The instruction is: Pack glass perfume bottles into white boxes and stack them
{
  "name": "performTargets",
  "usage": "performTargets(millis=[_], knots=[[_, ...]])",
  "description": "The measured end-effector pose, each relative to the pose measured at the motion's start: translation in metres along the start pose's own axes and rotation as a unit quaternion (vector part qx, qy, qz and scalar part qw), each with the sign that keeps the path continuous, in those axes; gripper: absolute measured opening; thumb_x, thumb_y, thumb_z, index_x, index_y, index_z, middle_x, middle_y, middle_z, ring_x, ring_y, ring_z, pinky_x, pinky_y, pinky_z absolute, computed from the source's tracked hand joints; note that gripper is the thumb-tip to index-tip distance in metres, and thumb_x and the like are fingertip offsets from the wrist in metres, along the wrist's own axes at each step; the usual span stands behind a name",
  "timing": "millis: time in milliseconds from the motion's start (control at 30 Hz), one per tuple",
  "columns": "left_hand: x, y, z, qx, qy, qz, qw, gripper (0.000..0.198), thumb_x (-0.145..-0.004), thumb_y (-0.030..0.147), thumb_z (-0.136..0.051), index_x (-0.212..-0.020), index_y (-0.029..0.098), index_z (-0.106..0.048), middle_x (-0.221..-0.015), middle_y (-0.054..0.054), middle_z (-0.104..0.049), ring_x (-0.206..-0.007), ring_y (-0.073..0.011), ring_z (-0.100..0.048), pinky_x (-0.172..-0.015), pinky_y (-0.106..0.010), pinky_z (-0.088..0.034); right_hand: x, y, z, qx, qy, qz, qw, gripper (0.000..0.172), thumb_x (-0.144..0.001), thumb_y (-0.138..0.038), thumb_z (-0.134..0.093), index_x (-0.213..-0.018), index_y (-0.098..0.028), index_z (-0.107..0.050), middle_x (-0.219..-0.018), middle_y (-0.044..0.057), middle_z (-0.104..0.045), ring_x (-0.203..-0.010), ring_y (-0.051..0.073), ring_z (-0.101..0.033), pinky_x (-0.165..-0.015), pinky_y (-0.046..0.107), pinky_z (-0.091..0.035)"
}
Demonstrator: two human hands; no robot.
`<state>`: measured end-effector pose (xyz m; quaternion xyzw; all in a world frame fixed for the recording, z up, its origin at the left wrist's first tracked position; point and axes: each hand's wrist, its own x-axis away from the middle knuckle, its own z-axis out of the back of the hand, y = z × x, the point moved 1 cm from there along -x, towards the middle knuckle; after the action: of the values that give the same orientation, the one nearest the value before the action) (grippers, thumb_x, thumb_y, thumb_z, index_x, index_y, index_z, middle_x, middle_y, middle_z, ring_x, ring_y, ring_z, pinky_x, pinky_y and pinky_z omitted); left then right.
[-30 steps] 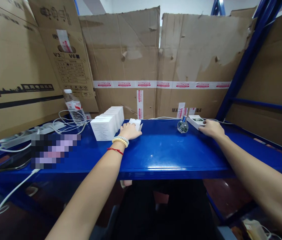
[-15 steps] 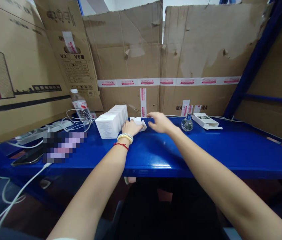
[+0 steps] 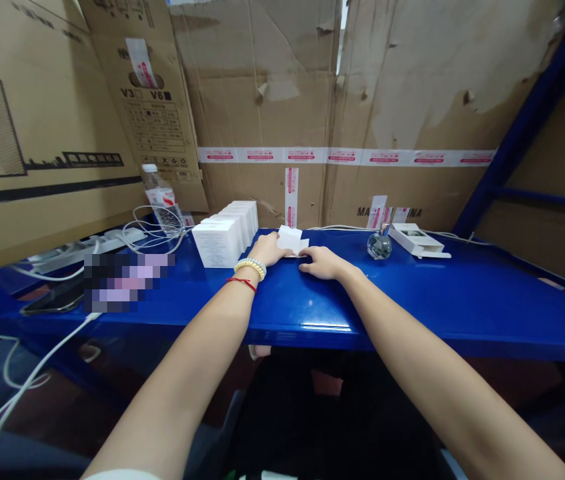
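Observation:
A small white box (image 3: 290, 239) with raised flaps lies on the blue table between my hands. My left hand (image 3: 268, 251), with a coiled band and a red string at the wrist, is closed on the box's left side. On the right side, my right hand (image 3: 323, 263) has its fingertips at the box's edge, the fingers bent round its near corner. Part of the box is covered by my left fingers. Beside my left hand stands a row of white boxes (image 3: 218, 245), packed one behind another.
To the right are a round glass bottle (image 3: 379, 247) and an open white carton (image 3: 416, 241). Leftward stand a water bottle (image 3: 163, 205), a power strip (image 3: 87, 249) with white cables, and a phone (image 3: 57, 300). Cardboard sheets (image 3: 262, 100) wall the back of the blue table (image 3: 412, 307).
My right hand has come down and left to the box's edge. The box's flaps now stand up more visibly. My left hand stays at the box. The camera view has tilted slightly down.

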<state>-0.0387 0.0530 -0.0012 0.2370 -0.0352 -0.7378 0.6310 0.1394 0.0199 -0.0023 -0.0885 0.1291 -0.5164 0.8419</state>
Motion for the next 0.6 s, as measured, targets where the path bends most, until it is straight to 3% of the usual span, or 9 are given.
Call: performTargets(millis=[100, 200, 333, 433, 500, 600], knots=[[-0.003, -0.001, 0.000, 0.032, 0.018, 0.018, 0.999, 0.053, -0.088, 0.055, -0.044, -0.115, 0.014, -0.061, -0.120, -0.017, -0.065, -0.117, -0.0283, -0.058, -0.097, -0.034, -0.044, 0.001, 0.001, 0.001, 0.006, -0.001, -0.016, 1.000, 0.050, -0.082, -0.033, -0.056, -0.127, -0.012, -0.057, -0.131, 0.015, -0.060, -0.122, 0.027, -0.056, -0.101, 0.032, -0.042], [-0.006, 0.000, 0.002, 0.081, 0.058, 0.073, 0.992, 0.053, -0.096, 0.046, -0.021, -0.115, 0.014, -0.060, -0.111, -0.016, -0.068, -0.110, -0.0273, -0.062, -0.095, -0.037, -0.045, 0.001, 0.004, 0.001, 0.017, -0.003, -0.042, 0.999, 0.052, -0.082, -0.038, -0.056, -0.126, -0.011, -0.057, -0.128, 0.017, -0.061, -0.120, 0.028, -0.057, -0.099, 0.033, -0.044], [-0.002, 0.001, 0.008, 0.109, 0.102, 0.161, 0.976, 0.051, -0.095, 0.030, -0.027, -0.141, 0.009, -0.034, -0.114, -0.020, -0.065, -0.105, -0.0280, -0.064, -0.090, -0.039, -0.048, 0.001, 0.008, 0.003, 0.034, -0.015, -0.092, 0.995, 0.054, -0.082, -0.049, -0.054, -0.124, -0.015, -0.059, -0.125, 0.017, -0.062, -0.117, 0.030, -0.058, -0.096, 0.036, -0.045], [0.005, 0.002, 0.011, 0.070, 0.109, 0.153, 0.980, 0.064, -0.089, 0.022, -0.040, -0.148, 0.010, -0.019, -0.116, -0.021, -0.061, -0.105, -0.0296, -0.063, -0.091, -0.040, -0.048, 0.003, 0.008, 0.006, 0.043, -0.018, -0.122, 0.992, 0.056, -0.082, -0.054, -0.052, -0.123, -0.016, -0.059, -0.127, 0.018, -0.060, -0.119, 0.032, -0.055, -0.096, 0.040, -0.044], [0.009, 0.003, 0.010, 0.009, 0.105, 0.131, 0.986, 0.061, -0.086, 0.020, -0.044, -0.146, 0.015, -0.030, -0.123, -0.020, -0.055, -0.111, -0.0305, -0.059, -0.093, -0.040, -0.047, 0.005, 0.007, 0.008, 0.048, -0.018, -0.137, 0.989, 0.058, -0.082, -0.055, -0.051, -0.123, -0.016, -0.059, -0.128, 0.019, -0.059, -0.123, 0.034, -0.051, -0.097, 0.042, -0.044], [0.010, 0.003, 0.006, -0.106, 0.087, 0.096, 0.986, 0.042, -0.086, 0.023, -0.043, -0.125, 0.014, -0.058, -0.134, -0.020, -0.045, -0.124, -0.0338, -0.047, -0.098, -0.043, -0.042, 0.008, 0.004, 0.011, 0.056, -0.017, -0.148, 0.987, 0.060, -0.082, -0.055, -0.050, -0.124, -0.014, -0.059, -0.128, 0.020, -0.058, -0.126, 0.035, -0.048, -0.098, 0.044, -0.043]])
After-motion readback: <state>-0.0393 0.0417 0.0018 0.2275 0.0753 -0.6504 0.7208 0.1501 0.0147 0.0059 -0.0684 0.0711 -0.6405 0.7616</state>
